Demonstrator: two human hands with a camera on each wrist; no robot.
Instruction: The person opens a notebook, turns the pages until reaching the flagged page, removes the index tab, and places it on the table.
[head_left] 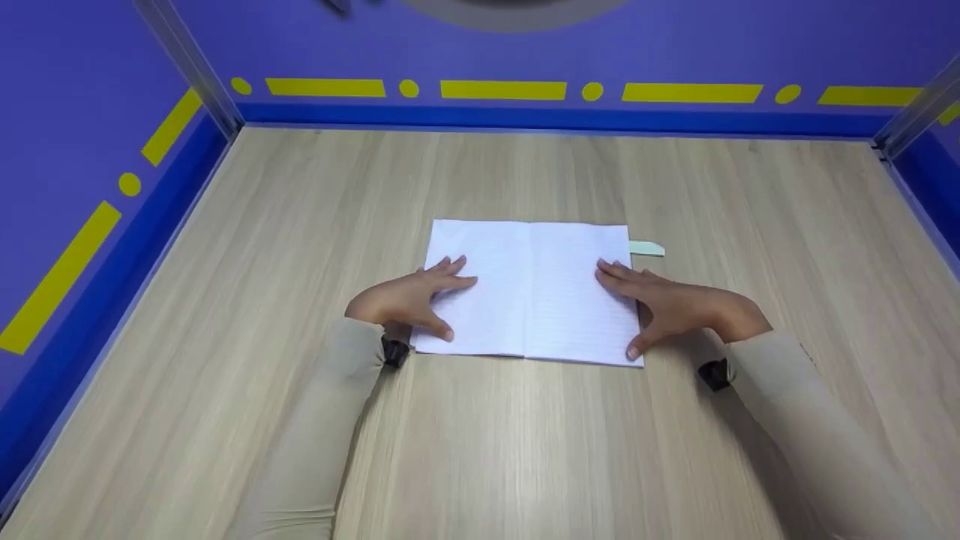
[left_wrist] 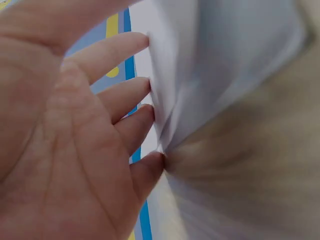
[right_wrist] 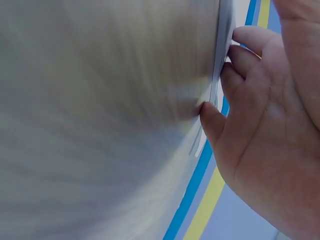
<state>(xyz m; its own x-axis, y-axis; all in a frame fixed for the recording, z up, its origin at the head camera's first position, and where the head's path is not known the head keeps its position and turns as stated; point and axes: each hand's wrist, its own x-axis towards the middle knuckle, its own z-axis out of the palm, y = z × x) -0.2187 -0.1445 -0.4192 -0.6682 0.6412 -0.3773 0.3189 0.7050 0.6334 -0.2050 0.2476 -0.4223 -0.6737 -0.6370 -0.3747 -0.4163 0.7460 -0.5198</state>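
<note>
One open notebook with lined white pages lies flat at the middle of the frame, its fold running nearly upright. On its left page rests the left hand, and over its right edge the right hand; the fingers of both are extended, the thumbs stand apart from them, and neither hand is clamped on anything.

A pale green strip sticks out from the right edge of the notebook, just above the right hand and near its fingers. Two beige sleeves, the left sleeve and the right sleeve, come from the lower part of the frame and cover some of the table. Under the wrists a black piece shows at left and another black piece at right.

Wood surface extends on every side of the notebook: upward to the back wall, downward between the sleeves to the bottom of the frame. At left the table edge slants along the blue left wall; at right it slants along the right wall. Both wrist views are partly blurred near the fingertips.
</note>
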